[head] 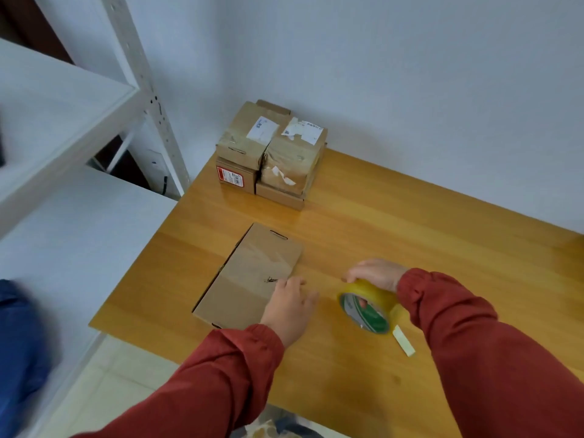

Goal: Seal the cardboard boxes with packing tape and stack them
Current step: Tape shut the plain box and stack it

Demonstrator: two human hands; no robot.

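A flat brown cardboard box [252, 273] lies near the left front of the wooden table [410, 222]. My left hand [289, 306] rests at the box's right front edge with its fingers stretched out. My right hand [374, 275] grips a roll of yellowish packing tape [368, 306], standing on edge on the table to the right of the box. A short loose end of tape [403, 340] sticks out from the roll toward me. A stack of taped cardboard boxes [271, 153] stands at the table's far left corner.
A white metal shelving unit [63, 99] rises to the left of the table, with a lower white shelf [79, 235] beside the table edge. A white wall runs behind the table. Something blue [19, 349] is at the left edge.
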